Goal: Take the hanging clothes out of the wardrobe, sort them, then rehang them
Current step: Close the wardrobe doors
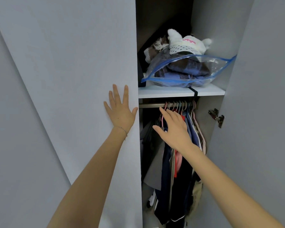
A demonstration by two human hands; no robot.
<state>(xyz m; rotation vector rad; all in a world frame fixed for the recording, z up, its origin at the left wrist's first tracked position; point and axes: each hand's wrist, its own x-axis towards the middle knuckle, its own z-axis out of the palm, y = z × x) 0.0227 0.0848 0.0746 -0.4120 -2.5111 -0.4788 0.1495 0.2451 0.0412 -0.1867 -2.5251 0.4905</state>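
Note:
The wardrobe stands open on its right half. Several garments, dark blue, red, grey and beige, hang packed together on coloured hangers from a metal rail. My left hand lies flat with spread fingers on the closed left door, near its edge. My right hand reaches in front of the hanging clothes just below the rail, fingers straight and loose, holding nothing.
A white shelf above the rail carries a clear blue-edged storage bag of folded clothes and a white plush toy. The right door stands open with a hinge. More clothes lie at the wardrobe's bottom.

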